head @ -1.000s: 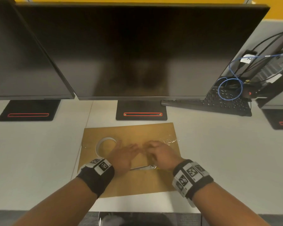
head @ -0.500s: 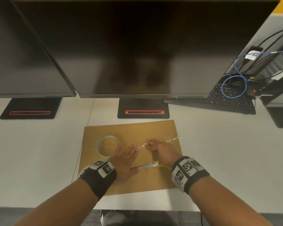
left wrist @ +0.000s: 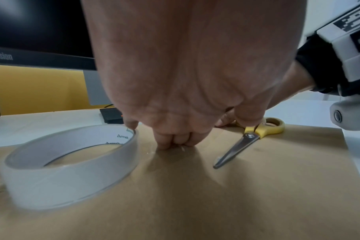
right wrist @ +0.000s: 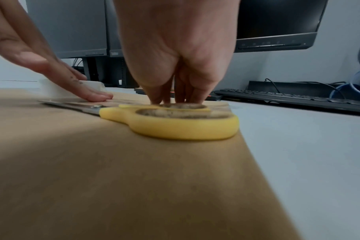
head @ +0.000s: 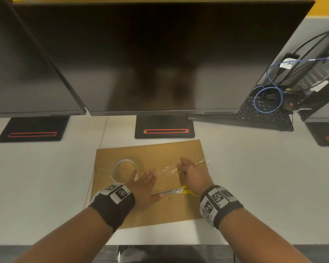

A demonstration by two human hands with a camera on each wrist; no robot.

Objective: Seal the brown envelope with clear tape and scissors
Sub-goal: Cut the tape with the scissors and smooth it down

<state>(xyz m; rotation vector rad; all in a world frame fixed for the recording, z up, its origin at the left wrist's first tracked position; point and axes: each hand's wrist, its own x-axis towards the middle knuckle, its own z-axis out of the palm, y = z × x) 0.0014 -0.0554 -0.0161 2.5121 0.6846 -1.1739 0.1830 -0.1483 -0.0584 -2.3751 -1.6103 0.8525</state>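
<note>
The brown envelope (head: 160, 211) lies flat on the white desk, with a crinkled strip of clear tape (head: 169, 168) running across its middle. My left hand (head: 143, 182) lies flat with straight fingers pressing the strip's left part, beside the roll of clear tape (head: 113, 171) that rests on the envelope. My right hand (head: 190, 172) presses straight fingers down on the strip's right part. Yellow-handled scissors (head: 176, 191) lie shut on the envelope between my wrists. The roll (left wrist: 72, 162) and scissors (left wrist: 249, 139) show beside my left hand (left wrist: 173, 142); my right hand (right wrist: 173, 95) presses just beyond the scissors (right wrist: 175, 120).
A large dark monitor (head: 160, 59) stands right behind the envelope, its base (head: 164, 130) close to the far edge. A second monitor (head: 23, 73) is at the left. A black keyboard (head: 254, 116) with a coiled blue cable (head: 268, 99) lies at the back right.
My hands have moved apart along the tape strip: the right slid rightward, the left stayed near the roll. The scissors, partly hidden before, now show between my wrists.
</note>
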